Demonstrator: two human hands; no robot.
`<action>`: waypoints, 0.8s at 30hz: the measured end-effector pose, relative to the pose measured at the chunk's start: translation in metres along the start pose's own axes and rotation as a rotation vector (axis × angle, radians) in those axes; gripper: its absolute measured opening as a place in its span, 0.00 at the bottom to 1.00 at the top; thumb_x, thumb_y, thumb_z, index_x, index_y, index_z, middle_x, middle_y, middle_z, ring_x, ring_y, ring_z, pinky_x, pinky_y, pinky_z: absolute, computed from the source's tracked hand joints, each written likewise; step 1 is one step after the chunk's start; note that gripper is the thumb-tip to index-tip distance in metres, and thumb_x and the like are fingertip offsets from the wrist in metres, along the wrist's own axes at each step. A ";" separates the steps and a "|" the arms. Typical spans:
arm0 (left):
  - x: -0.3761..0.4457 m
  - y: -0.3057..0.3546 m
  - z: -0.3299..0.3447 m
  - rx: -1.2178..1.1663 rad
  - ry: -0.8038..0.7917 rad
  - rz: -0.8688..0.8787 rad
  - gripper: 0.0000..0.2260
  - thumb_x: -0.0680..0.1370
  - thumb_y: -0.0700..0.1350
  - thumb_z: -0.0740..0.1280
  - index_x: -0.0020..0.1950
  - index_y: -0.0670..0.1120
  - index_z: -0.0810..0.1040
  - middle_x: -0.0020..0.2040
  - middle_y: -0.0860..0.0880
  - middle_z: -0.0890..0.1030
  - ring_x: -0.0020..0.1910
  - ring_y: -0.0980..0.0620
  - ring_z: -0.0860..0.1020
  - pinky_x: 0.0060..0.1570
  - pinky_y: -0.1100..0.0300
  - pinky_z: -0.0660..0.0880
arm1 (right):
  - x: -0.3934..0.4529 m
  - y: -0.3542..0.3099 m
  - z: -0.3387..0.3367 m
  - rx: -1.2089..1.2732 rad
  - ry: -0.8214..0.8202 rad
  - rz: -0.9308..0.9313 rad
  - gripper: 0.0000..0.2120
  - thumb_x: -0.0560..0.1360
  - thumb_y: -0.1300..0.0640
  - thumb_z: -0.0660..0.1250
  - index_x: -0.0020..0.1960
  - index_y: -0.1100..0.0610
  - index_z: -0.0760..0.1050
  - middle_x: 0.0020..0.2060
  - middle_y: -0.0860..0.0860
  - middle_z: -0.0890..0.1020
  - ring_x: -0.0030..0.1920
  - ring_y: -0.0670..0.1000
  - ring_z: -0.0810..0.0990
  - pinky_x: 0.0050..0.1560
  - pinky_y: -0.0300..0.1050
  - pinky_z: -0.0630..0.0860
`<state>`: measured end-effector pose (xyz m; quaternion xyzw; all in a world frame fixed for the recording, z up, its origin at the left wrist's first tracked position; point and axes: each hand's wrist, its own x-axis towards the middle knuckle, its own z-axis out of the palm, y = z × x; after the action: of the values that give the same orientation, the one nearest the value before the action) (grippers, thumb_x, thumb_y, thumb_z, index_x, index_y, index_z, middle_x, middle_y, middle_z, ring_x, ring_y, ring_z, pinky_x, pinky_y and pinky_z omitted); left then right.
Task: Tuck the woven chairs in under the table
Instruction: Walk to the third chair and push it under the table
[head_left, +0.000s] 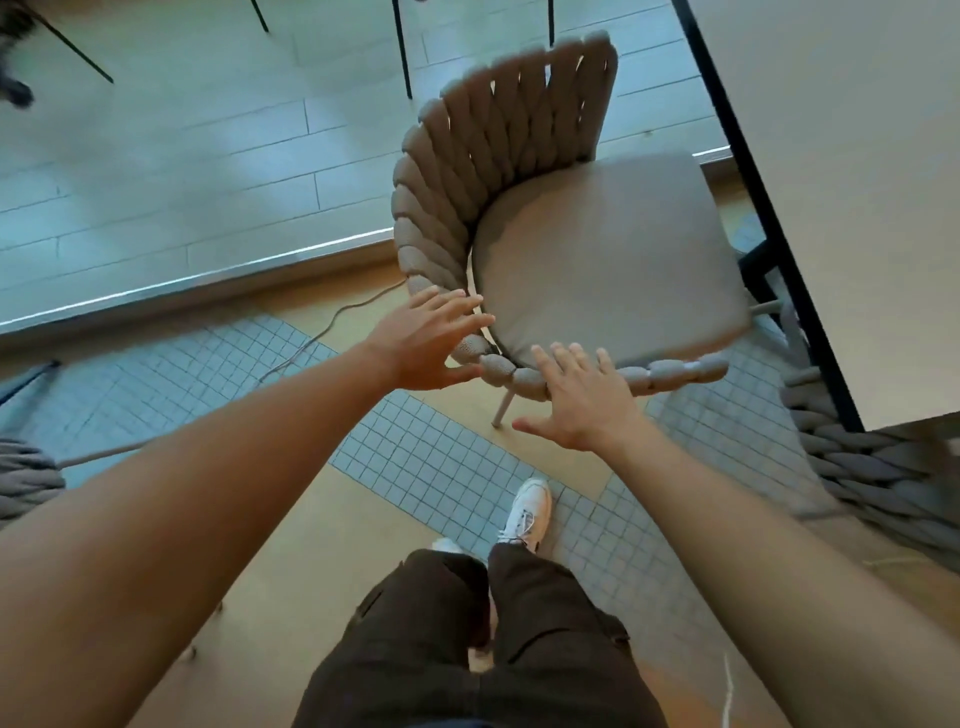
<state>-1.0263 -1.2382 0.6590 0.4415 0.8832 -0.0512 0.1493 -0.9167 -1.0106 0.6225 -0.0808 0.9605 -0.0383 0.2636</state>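
A taupe woven chair (597, 249) with a flat seat cushion stands in the middle of the view, its seat front pointing at the table (857, 171) on the right. The table has a pale top and a black edge. My left hand (431, 345) is open, fingers spread, at the chair's woven rim on the near left corner. My right hand (576, 397) is open too, palm down, its fingertips over the rim's near side. Neither hand is closed around the rim.
A second woven chair (883, 483) sits partly under the table at the lower right. Another woven piece (26, 478) shows at the left edge. A cable (322, 332) trails over the tiled floor. Thin black legs (402, 52) stand beyond a metal floor strip (197, 280). My white shoe (530, 512) is near the chair leg.
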 end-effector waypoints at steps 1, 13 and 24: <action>0.006 -0.002 0.004 0.010 -0.013 0.035 0.34 0.79 0.69 0.59 0.79 0.51 0.66 0.79 0.45 0.67 0.77 0.44 0.64 0.76 0.45 0.61 | 0.003 -0.002 0.002 0.011 -0.012 0.007 0.50 0.73 0.23 0.55 0.83 0.52 0.44 0.82 0.56 0.54 0.81 0.59 0.52 0.78 0.64 0.51; 0.062 -0.062 0.049 0.130 -0.152 0.376 0.39 0.75 0.73 0.60 0.81 0.55 0.57 0.81 0.47 0.61 0.79 0.42 0.61 0.76 0.43 0.62 | 0.047 -0.055 0.024 0.116 0.065 0.251 0.46 0.73 0.24 0.57 0.80 0.53 0.57 0.74 0.54 0.71 0.74 0.56 0.68 0.73 0.59 0.63; 0.085 -0.083 0.059 0.125 -0.126 0.585 0.24 0.77 0.62 0.64 0.70 0.53 0.75 0.66 0.51 0.80 0.65 0.48 0.78 0.64 0.49 0.75 | 0.098 -0.096 0.020 0.149 0.210 0.449 0.29 0.73 0.27 0.61 0.57 0.50 0.77 0.45 0.51 0.85 0.44 0.57 0.84 0.39 0.49 0.67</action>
<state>-1.1270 -1.2365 0.5731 0.6815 0.7027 -0.0875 0.1847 -0.9763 -1.1233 0.5674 0.1586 0.9710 -0.0577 0.1696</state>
